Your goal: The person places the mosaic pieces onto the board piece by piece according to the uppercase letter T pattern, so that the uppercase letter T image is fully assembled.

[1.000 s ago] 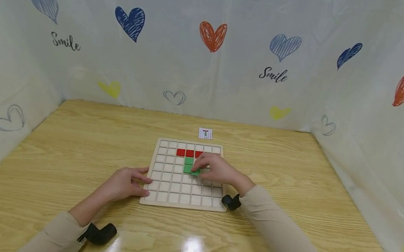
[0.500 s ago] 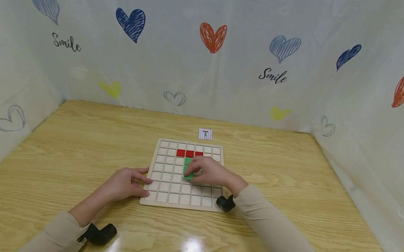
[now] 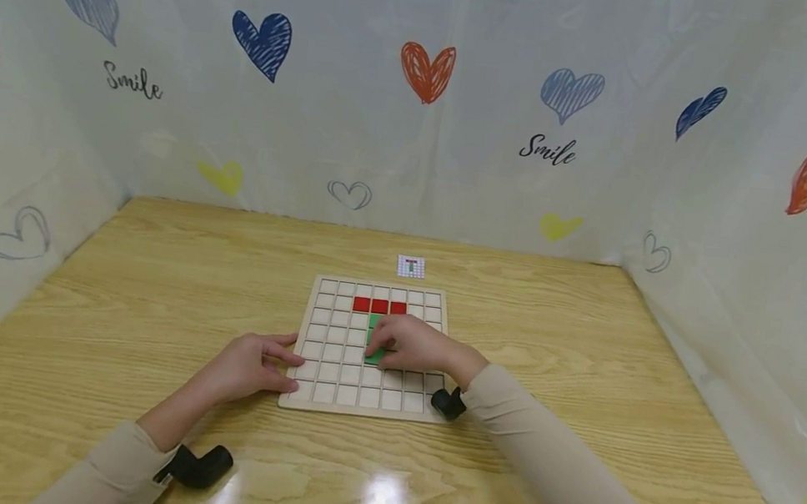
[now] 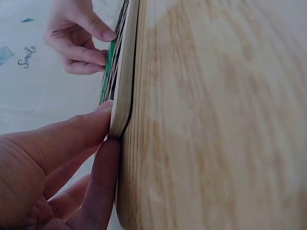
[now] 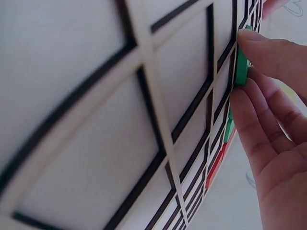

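My right hand pinches a green square tile between thumb and fingers. The tile sits at a cell of the wooden grid board, one edge down in the right wrist view. Above it runs a column of green tiles, partly covered by my fingers. Three red tiles form a row over that column. My left hand rests at the board's left side, its fingertips touching the rim with the fingers fairly straight. In the left wrist view these fingertips lie right at the board's edge.
A small printed card with a red and green T-shaped pattern lies behind the board. The wooden table reaches back to a pale curtain printed with hearts, which also stands along both sides.
My right hand has moved left and slightly toward me with the green tile, bringing it to the cell under the green column. My left hand has stayed at the board's rim.
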A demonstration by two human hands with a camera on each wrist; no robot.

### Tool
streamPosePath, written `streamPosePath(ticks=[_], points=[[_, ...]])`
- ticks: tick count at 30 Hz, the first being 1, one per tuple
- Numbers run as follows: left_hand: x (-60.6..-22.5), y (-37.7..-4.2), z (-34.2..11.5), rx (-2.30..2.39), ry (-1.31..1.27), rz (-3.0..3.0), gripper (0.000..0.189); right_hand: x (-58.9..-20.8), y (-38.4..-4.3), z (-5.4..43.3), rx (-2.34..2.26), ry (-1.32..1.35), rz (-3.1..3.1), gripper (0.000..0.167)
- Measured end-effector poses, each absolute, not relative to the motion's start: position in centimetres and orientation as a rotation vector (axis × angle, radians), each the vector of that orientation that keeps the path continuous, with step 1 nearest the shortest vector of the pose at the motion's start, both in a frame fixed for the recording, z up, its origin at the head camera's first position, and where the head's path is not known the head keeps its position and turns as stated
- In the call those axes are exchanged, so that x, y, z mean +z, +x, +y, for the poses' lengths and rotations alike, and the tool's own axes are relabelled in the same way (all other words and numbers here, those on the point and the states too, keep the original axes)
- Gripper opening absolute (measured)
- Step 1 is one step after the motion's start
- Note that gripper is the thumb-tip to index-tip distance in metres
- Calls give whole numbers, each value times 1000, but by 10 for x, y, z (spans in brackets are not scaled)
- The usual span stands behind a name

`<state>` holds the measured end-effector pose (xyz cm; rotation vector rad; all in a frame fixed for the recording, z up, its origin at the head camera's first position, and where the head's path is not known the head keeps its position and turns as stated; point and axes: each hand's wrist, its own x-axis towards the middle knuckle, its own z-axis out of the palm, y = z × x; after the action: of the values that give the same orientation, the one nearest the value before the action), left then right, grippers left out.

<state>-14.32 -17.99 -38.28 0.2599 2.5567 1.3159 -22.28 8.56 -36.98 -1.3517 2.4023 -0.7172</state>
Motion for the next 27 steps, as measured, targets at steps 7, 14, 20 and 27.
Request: streamPosePath(ticks=[7,14,20,27], points=[[-383,-144,-181,1319,265,2554,35,-371,-224,85,-734,-1327,2393,17],[-383,-144,-181,1318,265,2555,34,-368,-223,91,-732,-1322,2439,18],[-383,-143,-180,1321,291,2553,34,-361,-221,105,-788,-1313,2474,17],[-382,-143,-180,1309,261,2562,34,-361,-218,122,-858,-1304,2516,15]])
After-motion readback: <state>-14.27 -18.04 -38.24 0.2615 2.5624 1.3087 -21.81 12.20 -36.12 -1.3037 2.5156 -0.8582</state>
